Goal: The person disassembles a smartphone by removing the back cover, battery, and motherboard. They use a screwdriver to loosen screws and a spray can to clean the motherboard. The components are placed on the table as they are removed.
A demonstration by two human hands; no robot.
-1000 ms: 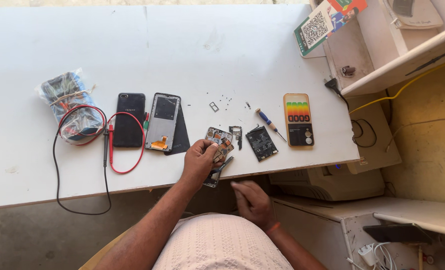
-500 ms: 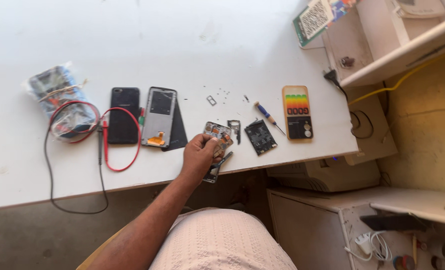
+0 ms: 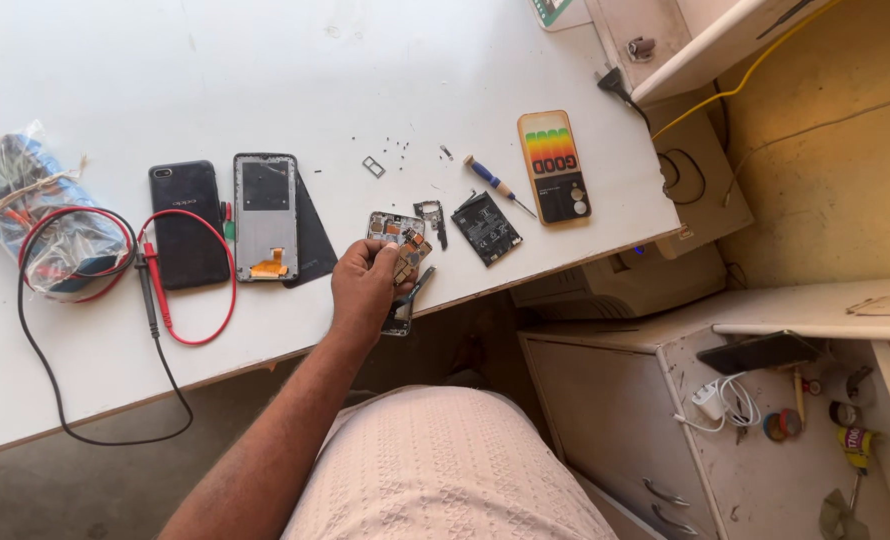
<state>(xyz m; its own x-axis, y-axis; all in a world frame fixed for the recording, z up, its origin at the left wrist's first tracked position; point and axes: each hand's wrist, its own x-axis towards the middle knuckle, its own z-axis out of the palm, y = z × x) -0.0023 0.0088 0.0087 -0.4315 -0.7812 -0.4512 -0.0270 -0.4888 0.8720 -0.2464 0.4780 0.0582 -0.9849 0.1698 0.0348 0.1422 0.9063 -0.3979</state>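
The left hand [image 3: 365, 285] reaches over the near edge of the white desk [image 3: 295, 70], and its fingers [image 3: 377, 252] are curled around an opened phone [image 3: 397, 262] with its back removed, showing its inner parts. The phone lies at the desk's near edge, its lower end jutting past it. A pair of tweezers [image 3: 417, 288] rests slantwise against the phone, just beside the hand; whether the fingers pinch it too cannot be told. The right hand is out of sight.

Just right of the phone lie a small dark bracket [image 3: 433, 215] and a black battery [image 3: 486, 228], tilted on the desk. Beyond the battery a screwdriver [image 3: 495, 184] with a blue handle lies at an angle, and beside that a phone case [image 3: 555, 167] with rainbow stripes, face up. A few tiny screws [image 3: 395, 146] and a small card tray [image 3: 373, 166] are scattered farther back.

Left of the hand sits a grey phone frame [image 3: 265, 215] with an orange flex cable at its lower end, lying over a black back cover [image 3: 315, 240]. Next to it is a black phone [image 3: 187, 222], back side up. Red and black probe leads [image 3: 155, 290] loop around that phone and trail off the near edge. At the far left a meter in a clear bag [image 3: 30, 215] rests on the desk.

At the lower right, an open drawer [image 3: 795, 410] holds a charger with white cable and small odds and ends.
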